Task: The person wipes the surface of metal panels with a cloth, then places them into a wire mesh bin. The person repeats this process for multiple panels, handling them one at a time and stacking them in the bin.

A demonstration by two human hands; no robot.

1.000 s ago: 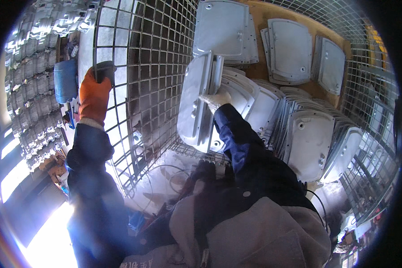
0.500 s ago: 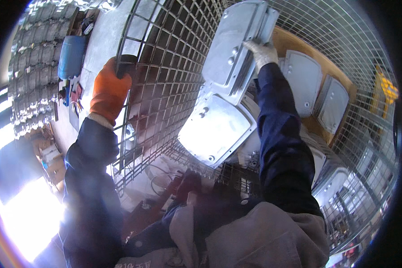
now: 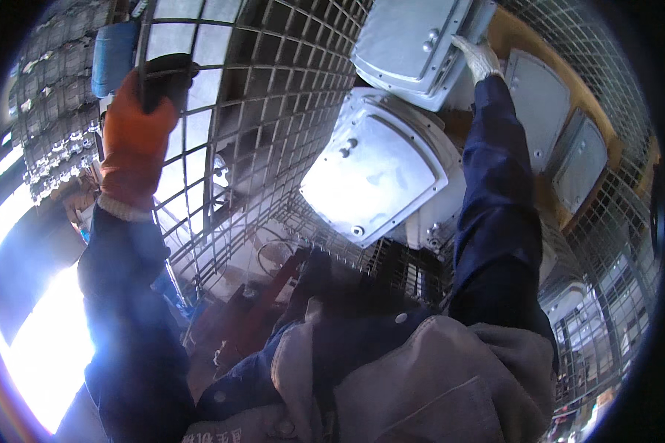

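Note:
My left hand (image 3: pixel 142 122), in an orange glove with dark fingers, is closed around the top wire of the mesh cage wall (image 3: pixel 273 96). Inside the cage, my right hand (image 3: pixel 482 59) wears a white glove and grips the right edge of a grey metal cover (image 3: pixel 410 44) with rounded corners and small round bosses. Its thumb lies over the rim; the other fingers are mostly hidden. Nearer to me, another metal cover (image 3: pixel 380 173) lies tilted on more metal parts, shining brightly in the light.
More metal covers (image 3: pixel 537 103) stand against a brown board (image 3: pixel 606 111) on the right. Mesh walls curve around the stack. Outside on the left are a blue drum (image 3: pixel 114 59) and piled metal parts (image 3: pixel 48 111). Strong light glares at lower left.
The view has shifted. My right hand and its cover have moved farther away and rightward, baring more of the nearer cover. My left hand still holds the cage wire.

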